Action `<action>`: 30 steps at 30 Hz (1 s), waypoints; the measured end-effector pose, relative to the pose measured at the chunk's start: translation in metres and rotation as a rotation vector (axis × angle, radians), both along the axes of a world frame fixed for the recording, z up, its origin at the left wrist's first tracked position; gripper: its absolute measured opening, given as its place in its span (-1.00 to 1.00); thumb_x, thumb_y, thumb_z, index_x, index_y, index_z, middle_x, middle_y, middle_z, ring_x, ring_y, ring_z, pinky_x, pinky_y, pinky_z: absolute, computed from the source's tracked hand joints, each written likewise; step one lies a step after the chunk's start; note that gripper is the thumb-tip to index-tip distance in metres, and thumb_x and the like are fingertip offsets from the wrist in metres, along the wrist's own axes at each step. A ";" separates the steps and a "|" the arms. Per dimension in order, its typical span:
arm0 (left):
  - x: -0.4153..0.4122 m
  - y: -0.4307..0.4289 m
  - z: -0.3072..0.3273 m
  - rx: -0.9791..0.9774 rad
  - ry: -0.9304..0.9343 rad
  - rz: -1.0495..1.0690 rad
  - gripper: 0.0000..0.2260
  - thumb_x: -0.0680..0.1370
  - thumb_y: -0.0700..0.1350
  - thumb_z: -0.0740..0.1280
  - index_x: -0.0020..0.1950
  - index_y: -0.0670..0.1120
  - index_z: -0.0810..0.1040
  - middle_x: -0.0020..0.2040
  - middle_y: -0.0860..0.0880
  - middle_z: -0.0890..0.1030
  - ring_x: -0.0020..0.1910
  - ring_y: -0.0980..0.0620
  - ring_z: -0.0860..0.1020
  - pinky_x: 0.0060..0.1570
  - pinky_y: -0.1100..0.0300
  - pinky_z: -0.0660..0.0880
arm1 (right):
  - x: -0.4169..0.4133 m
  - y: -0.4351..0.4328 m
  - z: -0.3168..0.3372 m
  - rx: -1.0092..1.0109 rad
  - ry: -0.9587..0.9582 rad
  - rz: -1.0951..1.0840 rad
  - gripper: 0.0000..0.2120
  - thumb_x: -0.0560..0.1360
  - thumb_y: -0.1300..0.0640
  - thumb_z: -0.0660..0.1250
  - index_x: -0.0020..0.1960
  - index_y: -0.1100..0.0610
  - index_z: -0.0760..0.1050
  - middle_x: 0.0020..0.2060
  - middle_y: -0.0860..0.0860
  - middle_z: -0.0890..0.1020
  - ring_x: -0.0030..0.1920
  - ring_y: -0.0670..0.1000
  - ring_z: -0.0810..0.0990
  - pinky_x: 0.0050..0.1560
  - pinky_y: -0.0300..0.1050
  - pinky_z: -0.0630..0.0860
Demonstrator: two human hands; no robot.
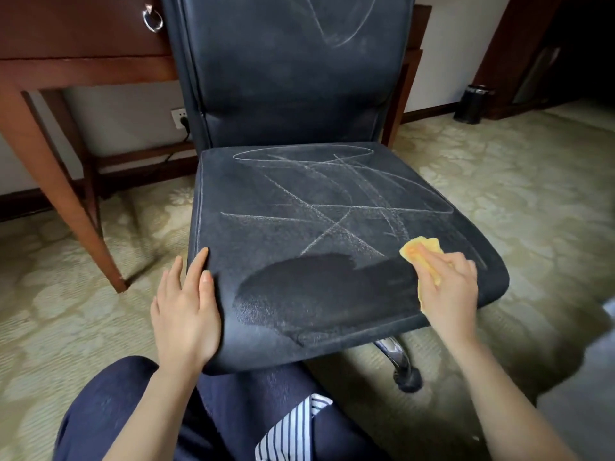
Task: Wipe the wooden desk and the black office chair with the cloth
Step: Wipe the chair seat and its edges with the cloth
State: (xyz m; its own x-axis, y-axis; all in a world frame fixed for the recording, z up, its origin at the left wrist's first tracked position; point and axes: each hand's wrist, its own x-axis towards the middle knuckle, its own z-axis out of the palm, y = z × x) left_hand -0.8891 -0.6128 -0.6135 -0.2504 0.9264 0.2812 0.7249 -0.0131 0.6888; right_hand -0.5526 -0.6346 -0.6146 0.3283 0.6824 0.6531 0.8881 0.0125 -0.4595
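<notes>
The black office chair (299, 201) faces me, with white chalk-like scribbles across its seat and backrest. A darker, wiped patch shows on the seat's front part. My right hand (446, 287) presses a folded yellow cloth (414, 251) onto the seat's front right, its fingers curled over the cloth. On the seat's front left corner my left hand (186, 304) lies flat, fingers straight, thumb on top of the seat. The wooden desk (66, 61) stands behind the chair at the upper left.
A desk leg (66, 201) slants down to the patterned carpet at the left. A wall socket with a plugged cable (181, 119) is under the desk. A black bin (474, 103) stands at the back right. A chair castor (407, 377) juts out below the seat.
</notes>
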 end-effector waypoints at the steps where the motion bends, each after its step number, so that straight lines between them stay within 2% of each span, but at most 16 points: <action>1: 0.000 0.000 -0.001 0.004 -0.003 -0.001 -0.43 0.52 0.18 -0.16 0.47 0.12 0.30 0.49 -0.14 0.28 0.50 -0.08 0.16 0.45 -0.08 0.10 | 0.004 0.006 0.004 -0.009 0.016 -0.041 -0.76 0.47 0.21 0.33 0.10 0.13 0.64 -0.20 0.17 0.55 -0.19 0.21 0.42 -0.05 -0.01 0.39; 6: -0.002 0.003 -0.004 0.024 -0.028 -0.017 -0.38 0.50 0.23 -0.18 0.47 0.10 0.31 0.48 -0.15 0.30 0.48 -0.09 0.19 0.46 -0.07 0.11 | -0.024 0.024 0.016 -0.016 -0.045 -0.081 -0.81 0.47 0.24 0.39 0.05 0.08 0.66 -0.25 0.16 0.55 -0.22 0.09 0.32 -0.15 0.03 0.45; 10: -0.009 0.008 -0.006 0.030 -0.038 -0.042 -0.38 0.50 0.24 -0.18 0.48 0.11 0.30 0.48 -0.14 0.31 0.48 -0.08 0.20 0.46 -0.05 0.11 | -0.064 0.024 0.021 -0.043 -0.096 0.088 -0.77 0.44 0.22 0.41 0.08 0.04 0.64 -0.23 0.08 0.56 -0.22 0.10 0.37 -0.14 0.02 0.47; 14: -0.018 0.017 -0.007 0.019 -0.026 -0.071 -0.38 0.49 0.24 -0.18 0.48 0.11 0.29 0.48 -0.14 0.31 0.48 -0.08 0.21 0.47 -0.03 0.10 | -0.125 0.014 0.018 0.003 -0.126 0.321 -0.76 0.44 0.13 0.33 0.08 -0.02 0.61 -0.23 0.01 0.55 -0.22 0.09 0.42 -0.16 -0.02 0.45; 18: -0.031 0.027 -0.010 0.019 0.013 -0.105 -0.40 0.51 0.24 -0.15 0.48 0.10 0.29 0.43 -0.13 0.37 0.44 -0.09 0.27 0.42 -0.09 0.19 | -0.159 -0.007 0.001 0.068 -0.190 0.448 -0.73 0.47 0.09 0.29 0.13 0.06 0.62 -0.17 -0.02 0.58 -0.20 0.08 0.46 -0.21 -0.01 0.48; 23: -0.033 0.030 -0.011 0.029 0.012 -0.121 -0.39 0.50 0.25 -0.13 0.48 0.09 0.31 0.41 -0.13 0.39 0.41 -0.11 0.31 0.41 -0.08 0.21 | -0.111 -0.012 -0.010 0.075 -0.206 0.317 -0.72 0.48 0.10 0.30 0.16 0.08 0.61 -0.10 0.00 0.60 -0.20 0.10 0.46 -0.17 -0.01 0.46; 27: -0.031 0.028 -0.012 0.035 -0.021 -0.116 -0.39 0.49 0.25 -0.12 0.47 0.11 0.31 0.42 -0.15 0.37 0.43 -0.11 0.29 0.43 -0.07 0.18 | -0.051 -0.006 0.006 -0.160 -0.212 0.076 -0.70 0.57 0.06 0.12 0.16 -0.05 0.58 -0.11 0.06 0.59 -0.19 0.11 0.39 -0.10 -0.02 0.39; 30: -0.030 0.027 -0.012 0.035 -0.003 -0.114 -0.38 0.49 0.25 -0.13 0.47 0.09 0.31 0.43 -0.17 0.36 0.43 -0.12 0.28 0.44 -0.05 0.17 | -0.017 0.012 0.020 -0.121 -0.077 -0.043 -0.77 0.55 0.21 0.27 0.12 0.03 0.63 -0.18 0.17 0.56 -0.21 0.10 0.32 -0.11 -0.02 0.36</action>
State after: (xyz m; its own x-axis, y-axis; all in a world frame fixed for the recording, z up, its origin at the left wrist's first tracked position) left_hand -0.9192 -0.5856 -0.6260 -0.1452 0.9385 0.3133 0.7150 -0.1194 0.6889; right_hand -0.5691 -0.6223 -0.5944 0.3108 0.7443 0.5911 0.9193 -0.0774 -0.3859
